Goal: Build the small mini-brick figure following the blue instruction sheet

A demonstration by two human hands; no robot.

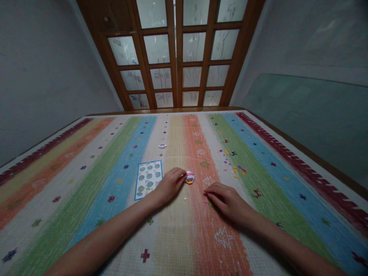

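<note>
My left hand (172, 183) is closed, its fingertips pinching the left edge of a small round assembly of building bricks (190, 177) with white, pink, purple and orange parts. To the right, my right hand (225, 197) hovers low over the orange stripe, index finger and thumb drawn together. Whether a tiny piece is between them is too small to make out. A pink brick (205, 202) lies just below those fingertips. One small white brick (185, 199) rests on the cloth below the assembly. Partly behind my left hand is a blue-edged instruction sheet (149, 167) with grey round pictures.
Loose purple and orange bricks (240, 169) are scattered at the right, several more (222, 151) farther back. A small white and purple assembly (162, 146) sits beyond the sheet. The striped tablecloth (172, 245) covers the table; wooden glass doors (178, 57) stand behind.
</note>
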